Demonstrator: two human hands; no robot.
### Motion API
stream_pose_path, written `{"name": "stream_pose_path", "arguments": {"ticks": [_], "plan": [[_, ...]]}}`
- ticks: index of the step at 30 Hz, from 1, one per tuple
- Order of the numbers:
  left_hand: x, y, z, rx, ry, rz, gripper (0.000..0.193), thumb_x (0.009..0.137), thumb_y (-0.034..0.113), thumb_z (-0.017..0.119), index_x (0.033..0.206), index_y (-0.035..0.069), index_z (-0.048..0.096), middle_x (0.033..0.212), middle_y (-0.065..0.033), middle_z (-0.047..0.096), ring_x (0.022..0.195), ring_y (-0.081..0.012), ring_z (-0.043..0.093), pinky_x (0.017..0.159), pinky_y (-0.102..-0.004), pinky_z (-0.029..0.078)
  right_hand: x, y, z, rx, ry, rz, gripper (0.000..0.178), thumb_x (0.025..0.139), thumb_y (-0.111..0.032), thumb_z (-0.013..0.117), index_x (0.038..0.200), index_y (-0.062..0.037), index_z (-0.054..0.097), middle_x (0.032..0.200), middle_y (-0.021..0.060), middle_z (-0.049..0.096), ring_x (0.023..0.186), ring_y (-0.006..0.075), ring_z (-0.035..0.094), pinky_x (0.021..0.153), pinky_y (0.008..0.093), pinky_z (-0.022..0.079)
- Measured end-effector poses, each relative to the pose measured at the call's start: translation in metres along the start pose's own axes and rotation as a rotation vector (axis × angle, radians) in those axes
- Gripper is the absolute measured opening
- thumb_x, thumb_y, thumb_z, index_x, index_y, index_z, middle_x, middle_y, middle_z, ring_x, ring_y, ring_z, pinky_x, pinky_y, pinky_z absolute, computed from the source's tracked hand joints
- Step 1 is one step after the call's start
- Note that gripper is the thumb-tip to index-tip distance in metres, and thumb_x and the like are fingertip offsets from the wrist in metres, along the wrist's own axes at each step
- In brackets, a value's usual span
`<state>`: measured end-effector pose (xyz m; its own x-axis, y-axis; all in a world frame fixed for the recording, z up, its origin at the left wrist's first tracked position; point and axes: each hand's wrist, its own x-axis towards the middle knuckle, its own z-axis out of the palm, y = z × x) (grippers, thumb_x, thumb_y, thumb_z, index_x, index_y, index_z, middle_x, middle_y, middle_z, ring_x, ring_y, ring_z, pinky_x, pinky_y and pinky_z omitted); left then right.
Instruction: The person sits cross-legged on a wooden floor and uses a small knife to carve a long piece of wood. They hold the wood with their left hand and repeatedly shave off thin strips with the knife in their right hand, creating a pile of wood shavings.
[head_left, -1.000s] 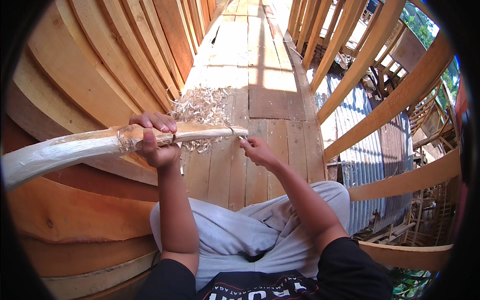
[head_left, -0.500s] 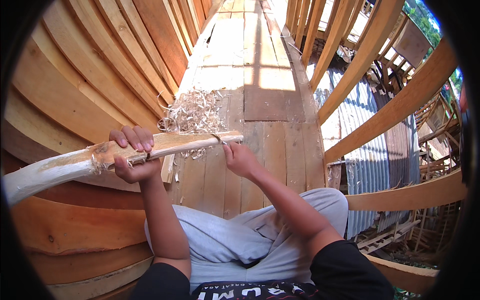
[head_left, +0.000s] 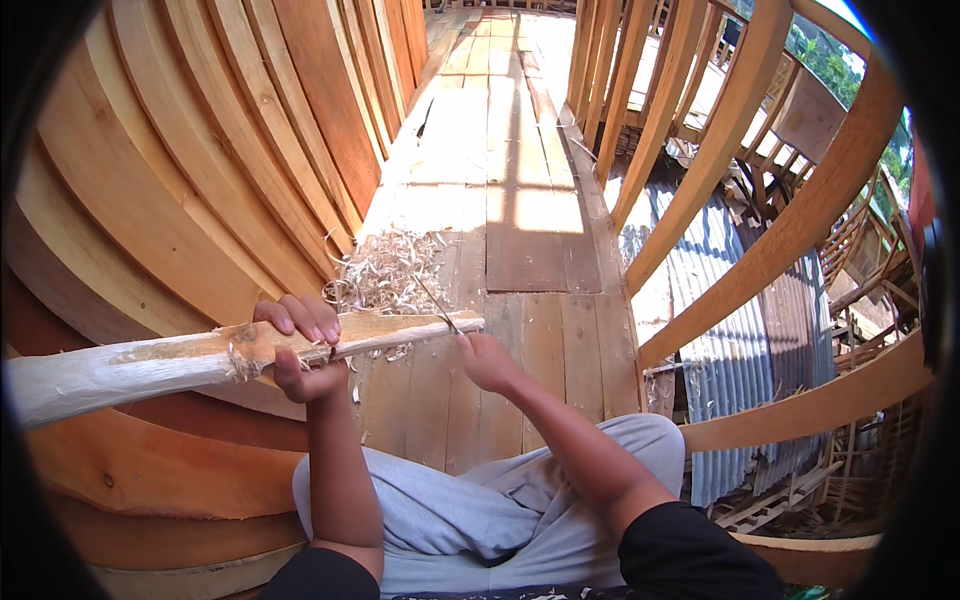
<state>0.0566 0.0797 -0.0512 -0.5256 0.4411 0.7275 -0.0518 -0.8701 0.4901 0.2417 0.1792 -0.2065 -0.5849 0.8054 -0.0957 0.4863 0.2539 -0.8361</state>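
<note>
Thin tool [head_left: 436, 303] swung aslant over pole [head_left: 190, 361], right hand [head_left: 487, 362] gripping it, left hand [head_left: 317, 380] clasping pole

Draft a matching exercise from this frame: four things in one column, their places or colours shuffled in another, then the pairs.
1. Left hand
2. Right hand
3. Wood shavings
4. Trousers

A. Light grey
B. Heaped on the floorboards
C. Wrapped around the wooden pole
D. At the pole's narrow end

Pairs: 1-C; 2-D; 3-B; 4-A
</note>
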Motion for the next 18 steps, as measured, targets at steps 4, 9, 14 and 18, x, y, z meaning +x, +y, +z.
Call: {"name": "stream_pose_path", "arguments": {"ticks": [4,9,14,18], "plan": [[0.004,-0.004,-0.006,-0.059,0.055,0.006,0.042,0.079,0.041,0.067,0.087,0.01,0.039,0.065,-0.0023,0.042,0.053,-0.0122,0.043,0.052,-0.0239,0.039,-0.003,-0.029,0.0,-0.109,0.08,-0.056,0.044,0.1,-0.033,0.038,0.089,0.0043,0.059,0.084,0.0292,0.061,0.086,0.0465,0.059,0.077,0.0524,0.044],[-0.003,0.003,-0.006,-0.03,0.064,-0.012,0.042,0.079,0.042,0.066,0.087,0.012,0.038,0.066,-0.0015,0.04,0.055,-0.0116,0.042,0.055,-0.0241,0.039,-0.011,-0.051,-0.002,0.007,0.002,-0.017,0.043,0.1,-0.033,0.041,0.086,0.0032,0.058,0.081,0.0278,0.062,0.081,0.046,0.06,0.072,0.0517,0.045],[0.001,-0.005,-0.006,0.001,0.079,-0.045,0.041,0.08,0.043,0.065,0.087,0.012,0.039,0.067,-0.0015,0.039,0.056,-0.0117,0.042,0.056,-0.0241,0.038,-0.007,0.014,0.014,0.057,0.076,0.033,0.041,0.099,-0.033,0.043,0.084,0.0025,0.058,0.081,0.0271,0.062,0.079,0.0452,0.06,0.07,0.0514,0.045],[0.007,0.001,-0.024,0.023,0.125,-0.024,0.04,0.081,0.043,0.063,0.087,0.012,0.039,0.066,-0.0012,0.039,0.056,-0.0113,0.041,0.055,-0.0233,0.038,-0.01,-0.045,0.007,-0.003,0.01,-0.071,0.043,0.099,-0.035,0.043,0.084,0.0018,0.058,0.08,0.0268,0.062,0.079,0.0452,0.06,0.072,0.0528,0.045]]}}
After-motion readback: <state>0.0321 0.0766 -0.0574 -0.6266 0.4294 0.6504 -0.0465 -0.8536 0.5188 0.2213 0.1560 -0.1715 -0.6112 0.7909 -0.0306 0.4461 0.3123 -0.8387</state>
